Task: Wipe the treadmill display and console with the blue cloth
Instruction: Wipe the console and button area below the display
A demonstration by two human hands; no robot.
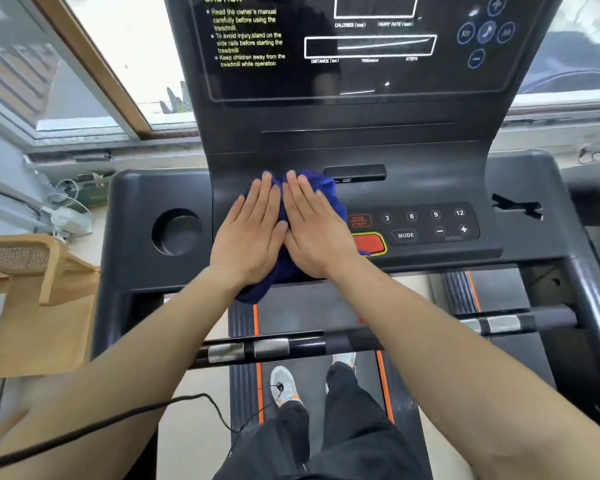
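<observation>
A crumpled blue cloth (329, 199) lies on the left-centre of the dark treadmill console (430, 168), one corner hanging over its near edge. My left hand (253, 233) and my right hand (314, 230) both press flat on the cloth, side by side, fingers straight and pointing away from me. The cloth covers the left part of the button panel (430, 225); the red button (369, 242) and the stop/start label show just right of my right hand. The black display (357, 46), with caution text and empty readout boxes, rises above the console.
A round cup holder (175, 232) sits left of the hands. A handlebar with metal pulse sensors (271, 348) crosses below my forearms. My feet stand on the belt (302, 386). A wooden chair (39, 271) and a window are at the left; a black cable (118, 417) trails below.
</observation>
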